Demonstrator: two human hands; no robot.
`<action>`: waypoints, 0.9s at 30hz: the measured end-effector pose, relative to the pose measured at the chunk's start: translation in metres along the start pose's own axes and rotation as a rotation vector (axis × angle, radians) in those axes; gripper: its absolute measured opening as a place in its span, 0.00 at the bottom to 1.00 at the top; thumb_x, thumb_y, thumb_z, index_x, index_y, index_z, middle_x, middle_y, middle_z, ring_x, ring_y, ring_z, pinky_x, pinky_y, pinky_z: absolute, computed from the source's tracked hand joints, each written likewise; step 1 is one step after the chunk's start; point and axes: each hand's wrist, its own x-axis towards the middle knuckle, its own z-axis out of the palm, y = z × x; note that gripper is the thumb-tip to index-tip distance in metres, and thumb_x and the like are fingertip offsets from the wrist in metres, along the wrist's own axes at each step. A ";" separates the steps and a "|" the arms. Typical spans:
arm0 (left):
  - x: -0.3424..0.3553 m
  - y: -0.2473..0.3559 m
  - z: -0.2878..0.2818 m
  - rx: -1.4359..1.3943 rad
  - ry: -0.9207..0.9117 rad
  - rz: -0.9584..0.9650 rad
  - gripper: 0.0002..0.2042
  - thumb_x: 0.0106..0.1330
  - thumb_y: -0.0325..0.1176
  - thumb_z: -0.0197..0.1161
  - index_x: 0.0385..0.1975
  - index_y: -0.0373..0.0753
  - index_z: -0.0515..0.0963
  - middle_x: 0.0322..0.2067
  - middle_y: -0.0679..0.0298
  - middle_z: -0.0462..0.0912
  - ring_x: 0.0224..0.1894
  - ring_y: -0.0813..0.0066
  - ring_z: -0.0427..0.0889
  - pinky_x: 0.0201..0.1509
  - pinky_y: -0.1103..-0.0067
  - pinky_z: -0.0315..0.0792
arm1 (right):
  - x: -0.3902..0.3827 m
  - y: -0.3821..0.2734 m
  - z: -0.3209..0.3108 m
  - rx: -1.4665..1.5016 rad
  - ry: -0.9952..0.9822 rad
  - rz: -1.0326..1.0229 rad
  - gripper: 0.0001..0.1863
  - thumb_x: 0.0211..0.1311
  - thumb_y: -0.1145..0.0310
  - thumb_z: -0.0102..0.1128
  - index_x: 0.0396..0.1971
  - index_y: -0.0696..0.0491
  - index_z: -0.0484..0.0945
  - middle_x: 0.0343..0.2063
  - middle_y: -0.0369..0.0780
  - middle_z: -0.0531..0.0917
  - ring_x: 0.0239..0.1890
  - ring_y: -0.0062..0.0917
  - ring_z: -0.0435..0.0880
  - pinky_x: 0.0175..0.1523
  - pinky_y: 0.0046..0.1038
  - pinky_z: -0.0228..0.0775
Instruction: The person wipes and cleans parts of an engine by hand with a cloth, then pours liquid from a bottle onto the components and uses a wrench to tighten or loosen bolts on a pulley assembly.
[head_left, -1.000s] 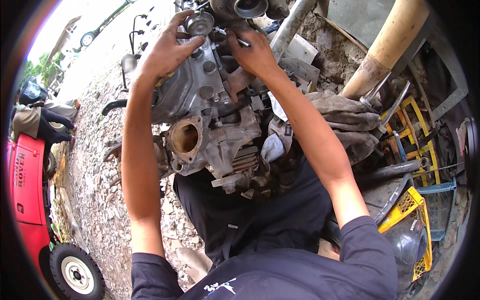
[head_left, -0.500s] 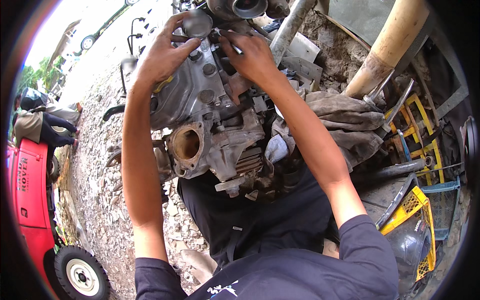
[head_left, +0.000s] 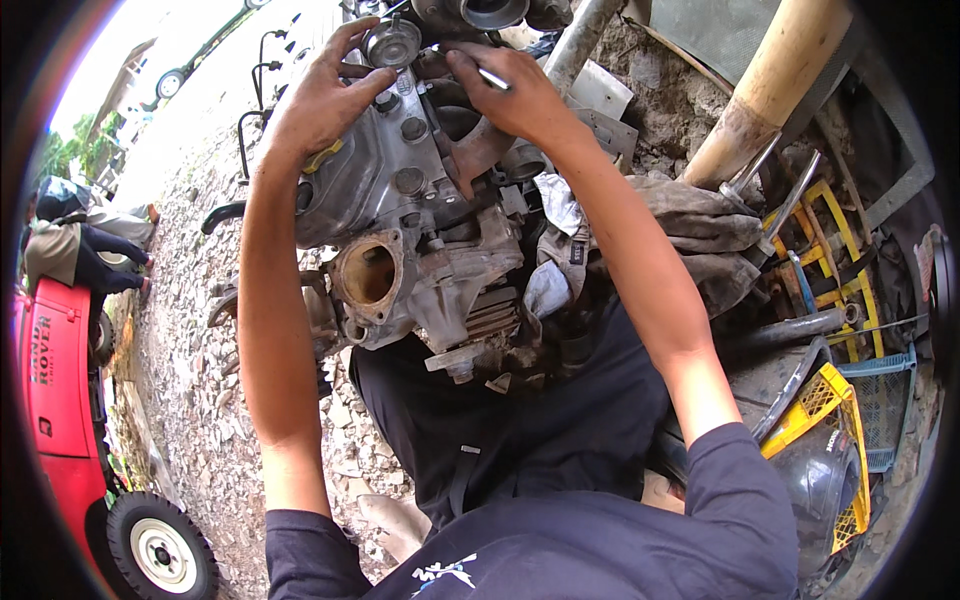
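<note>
Lap, 6 o'clock: Dark trousers (head_left: 560, 430) sit close to the greasy engine, likely to keep it within easy reach.
Engine, 11 o'clock: The metal engine (head_left: 345, 190) tilts away from the lap, its round open port (head_left: 367, 273) facing up.
Left hand, 11 o'clock: The left hand (head_left: 320, 105) is half open, thumb and fingers bracketing a round metal cap (head_left: 392, 42), apparently to steady it; how firmly, one cannot tell.
Right hand, 12 o'clock: The right hand (head_left: 515, 95) curls closed around a slim silver rod (head_left: 494, 79), held low beside the cap, presumably for control.
Rag, 2 o'clock: A grimy cloth (head_left: 690, 215) lies bunched beyond the right forearm.
Roadside, 9 o'clock: Past gravel (head_left: 185, 330) stands a red vehicle (head_left: 60, 370), a person (head_left: 55, 250) beside it.
</note>
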 end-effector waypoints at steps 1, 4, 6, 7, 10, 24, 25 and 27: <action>0.000 0.001 0.000 0.007 0.002 -0.007 0.32 0.60 0.44 0.65 0.64 0.46 0.62 0.58 0.45 0.70 0.53 0.57 0.78 0.55 0.67 0.73 | -0.001 0.003 0.003 -0.076 0.021 -0.101 0.12 0.56 0.63 0.64 0.40 0.47 0.82 0.31 0.37 0.83 0.35 0.33 0.83 0.45 0.38 0.72; -0.006 0.007 -0.001 0.029 0.005 -0.034 0.32 0.60 0.43 0.65 0.64 0.47 0.63 0.59 0.47 0.70 0.55 0.57 0.76 0.56 0.67 0.72 | -0.005 0.002 0.016 -0.123 -0.017 -0.121 0.14 0.56 0.66 0.64 0.43 0.49 0.81 0.33 0.41 0.84 0.36 0.37 0.82 0.43 0.39 0.73; -0.009 0.012 -0.004 0.040 0.012 -0.048 0.30 0.60 0.40 0.65 0.64 0.47 0.64 0.59 0.50 0.70 0.57 0.59 0.74 0.58 0.67 0.70 | -0.007 0.000 0.020 -0.119 0.001 -0.091 0.15 0.56 0.67 0.64 0.44 0.50 0.80 0.36 0.43 0.84 0.38 0.39 0.82 0.43 0.39 0.73; -0.010 0.009 -0.004 0.032 0.024 -0.049 0.29 0.61 0.38 0.65 0.63 0.46 0.65 0.59 0.54 0.71 0.56 0.61 0.75 0.58 0.68 0.70 | -0.008 -0.001 0.020 -0.129 0.047 -0.101 0.14 0.56 0.67 0.64 0.43 0.51 0.80 0.35 0.42 0.84 0.38 0.39 0.82 0.42 0.39 0.73; -0.009 0.007 -0.002 -0.028 0.027 -0.024 0.28 0.62 0.36 0.64 0.63 0.45 0.66 0.58 0.57 0.72 0.56 0.63 0.75 0.59 0.70 0.69 | -0.010 -0.001 0.023 -0.115 0.157 -0.099 0.13 0.55 0.67 0.65 0.41 0.51 0.80 0.36 0.42 0.84 0.38 0.40 0.82 0.42 0.39 0.73; -0.008 0.013 -0.004 0.011 0.015 -0.037 0.29 0.61 0.36 0.63 0.64 0.43 0.64 0.59 0.53 0.71 0.51 0.66 0.78 0.57 0.71 0.70 | -0.016 0.018 0.013 0.116 0.024 -0.007 0.08 0.49 0.69 0.67 0.32 0.51 0.82 0.31 0.40 0.83 0.32 0.38 0.82 0.39 0.38 0.71; -0.008 0.013 -0.005 -0.011 0.005 -0.045 0.30 0.60 0.37 0.64 0.64 0.44 0.64 0.59 0.51 0.71 0.50 0.65 0.78 0.55 0.72 0.71 | -0.014 0.018 0.012 0.116 -0.014 -0.024 0.09 0.49 0.69 0.67 0.32 0.51 0.82 0.31 0.40 0.82 0.33 0.38 0.82 0.38 0.38 0.71; -0.009 0.010 -0.005 -0.054 -0.013 -0.057 0.31 0.59 0.39 0.64 0.64 0.44 0.63 0.59 0.47 0.71 0.48 0.64 0.80 0.53 0.73 0.72 | -0.013 0.014 0.018 0.089 0.101 -0.012 0.09 0.48 0.70 0.67 0.31 0.51 0.82 0.30 0.40 0.81 0.33 0.37 0.81 0.38 0.37 0.71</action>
